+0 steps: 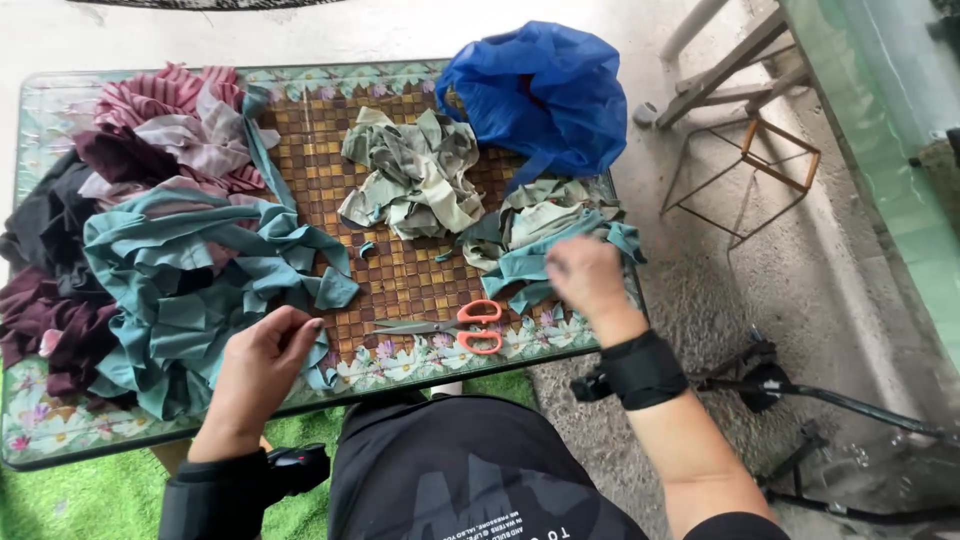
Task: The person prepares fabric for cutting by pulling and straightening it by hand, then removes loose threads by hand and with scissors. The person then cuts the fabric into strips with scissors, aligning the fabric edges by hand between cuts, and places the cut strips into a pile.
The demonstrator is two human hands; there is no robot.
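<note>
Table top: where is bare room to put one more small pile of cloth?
The table shows bare woven surface in the middle, between the teal strips, the grey-green scraps and the scissors. A smaller patch lies at the far edge, beside the striped cloth. The left half is crowded; the right hand covers the right pile.

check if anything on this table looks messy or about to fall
The dark cloth and teal strips spill over the table's left and front edges. Two small teal scraps lie loose mid-table. The scissors lie flat, well on the table.
</note>
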